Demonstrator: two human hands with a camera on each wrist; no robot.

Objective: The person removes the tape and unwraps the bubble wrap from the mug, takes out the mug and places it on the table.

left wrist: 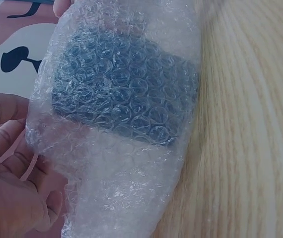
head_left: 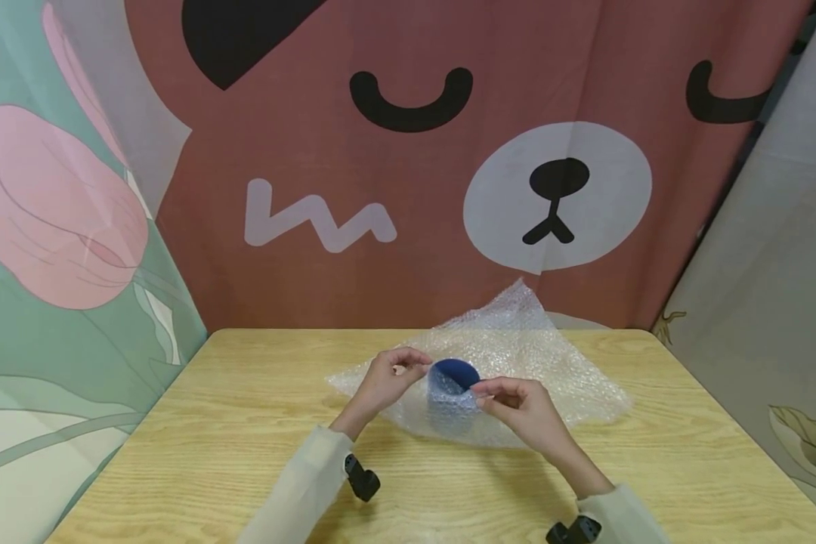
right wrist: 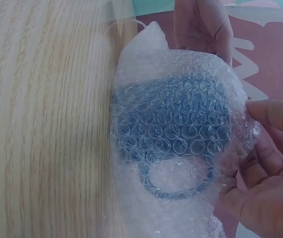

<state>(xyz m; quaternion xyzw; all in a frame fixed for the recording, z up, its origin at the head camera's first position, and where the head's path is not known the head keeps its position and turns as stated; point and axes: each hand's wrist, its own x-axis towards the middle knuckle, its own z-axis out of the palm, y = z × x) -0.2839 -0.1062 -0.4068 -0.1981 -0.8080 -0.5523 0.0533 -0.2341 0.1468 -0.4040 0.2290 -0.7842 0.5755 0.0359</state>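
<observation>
A blue mug (head_left: 457,372) stands upright near the middle of the table, its front covered by a sheet of bubble wrap (head_left: 517,347). Through the bubbles its handle (right wrist: 211,173) shows in the right wrist view, on the side of my right hand. My left hand (head_left: 389,380) pinches the wrap's edge at the left of the mug's rim. At the right of the rim, my right hand (head_left: 522,408) pinches the wrap between thumb and fingers. The mug's open top faces up, and its lower part looks blurred behind the wrap (left wrist: 116,183).
The light wooden table (head_left: 245,393) ends at a curtain (head_left: 299,287) printed with a bear's face. Behind the mug, the wrap spreads out over the table, one corner rising against the curtain. Pale hangings (head_left: 775,264) flank the table.
</observation>
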